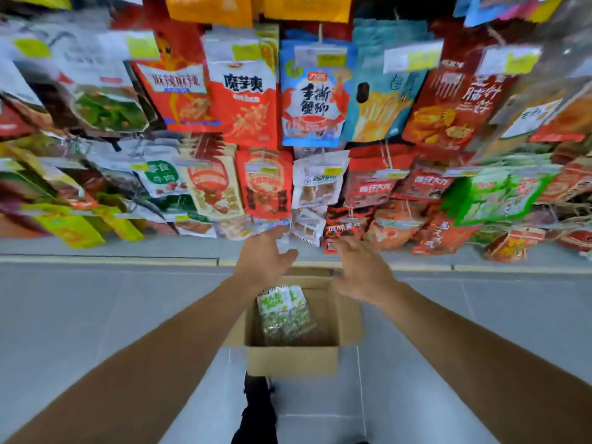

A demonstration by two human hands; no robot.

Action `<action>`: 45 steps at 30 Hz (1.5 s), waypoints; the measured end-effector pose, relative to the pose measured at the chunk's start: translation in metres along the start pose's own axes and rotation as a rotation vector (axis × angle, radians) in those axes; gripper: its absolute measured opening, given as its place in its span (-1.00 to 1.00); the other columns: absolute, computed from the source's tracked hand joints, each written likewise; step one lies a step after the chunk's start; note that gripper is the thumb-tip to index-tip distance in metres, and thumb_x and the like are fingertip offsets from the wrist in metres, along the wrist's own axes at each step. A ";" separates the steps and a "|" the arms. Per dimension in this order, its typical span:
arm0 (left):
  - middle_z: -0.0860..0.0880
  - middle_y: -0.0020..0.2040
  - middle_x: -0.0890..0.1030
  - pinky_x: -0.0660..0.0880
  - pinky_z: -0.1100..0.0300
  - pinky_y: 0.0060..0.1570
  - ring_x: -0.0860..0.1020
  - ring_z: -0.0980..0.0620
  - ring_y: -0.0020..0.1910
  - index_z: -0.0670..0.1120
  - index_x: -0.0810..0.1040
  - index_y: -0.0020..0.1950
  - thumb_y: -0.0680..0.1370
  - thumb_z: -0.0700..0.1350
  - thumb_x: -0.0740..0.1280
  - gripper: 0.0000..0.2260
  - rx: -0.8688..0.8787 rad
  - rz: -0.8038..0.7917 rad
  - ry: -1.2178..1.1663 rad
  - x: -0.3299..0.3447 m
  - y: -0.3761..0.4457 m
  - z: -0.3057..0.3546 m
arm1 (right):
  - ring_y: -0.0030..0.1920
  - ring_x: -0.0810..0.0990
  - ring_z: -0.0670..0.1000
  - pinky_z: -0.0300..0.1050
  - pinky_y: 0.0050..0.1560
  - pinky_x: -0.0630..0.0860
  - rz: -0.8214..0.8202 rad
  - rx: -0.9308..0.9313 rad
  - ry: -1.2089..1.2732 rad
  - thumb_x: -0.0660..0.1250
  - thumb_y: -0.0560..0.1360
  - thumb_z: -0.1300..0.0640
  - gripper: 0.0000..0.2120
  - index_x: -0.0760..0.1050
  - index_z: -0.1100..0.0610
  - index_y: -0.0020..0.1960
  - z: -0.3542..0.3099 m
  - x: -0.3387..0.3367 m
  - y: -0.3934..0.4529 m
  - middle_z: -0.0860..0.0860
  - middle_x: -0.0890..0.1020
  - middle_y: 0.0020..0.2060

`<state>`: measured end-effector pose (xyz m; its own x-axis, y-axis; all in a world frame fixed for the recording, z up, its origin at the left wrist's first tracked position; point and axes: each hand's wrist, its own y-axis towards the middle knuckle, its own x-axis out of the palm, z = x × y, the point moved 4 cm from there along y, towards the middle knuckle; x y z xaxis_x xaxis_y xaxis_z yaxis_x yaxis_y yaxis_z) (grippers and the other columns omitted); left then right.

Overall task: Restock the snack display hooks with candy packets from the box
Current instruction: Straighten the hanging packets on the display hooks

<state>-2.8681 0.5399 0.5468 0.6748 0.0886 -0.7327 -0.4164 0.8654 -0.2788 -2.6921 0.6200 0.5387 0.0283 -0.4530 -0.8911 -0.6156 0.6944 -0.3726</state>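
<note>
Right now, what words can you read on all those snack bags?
"魔芋爽" on the red and white packet.
"手撕蟹柳" on the blue crab packet.
"牛肉" on the green badge of a white packet.
The price tags, the green packets in the box and the rest are too blurred to read.

We see an open brown cardboard box (pixel 292 360) on the floor below the snack wall. Inside it lie green and white candy packets (pixel 285 315), stacked flat. Above, colourful snack bags (pixel 266 184) hang in rows from the display hooks, close side by side.
</note>
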 end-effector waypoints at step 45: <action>-0.04 0.10 0.58 0.58 0.10 -0.02 0.58 -0.06 0.02 -0.07 0.45 0.36 0.47 -0.09 0.41 -0.55 -1.028 -0.055 -0.475 0.531 0.197 -0.545 | -0.22 0.59 -0.03 -0.16 -0.39 0.43 -0.248 0.797 0.773 0.31 0.55 0.12 -0.83 0.51 0.03 0.14 0.126 0.698 0.346 0.03 0.64 -0.07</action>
<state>-2.9239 0.4886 -0.2358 0.7794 0.4309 -0.4549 -0.5343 0.0780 -0.8417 -2.7866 0.6144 -0.2446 -0.5838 -0.6589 -0.4744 0.0236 0.5703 -0.8211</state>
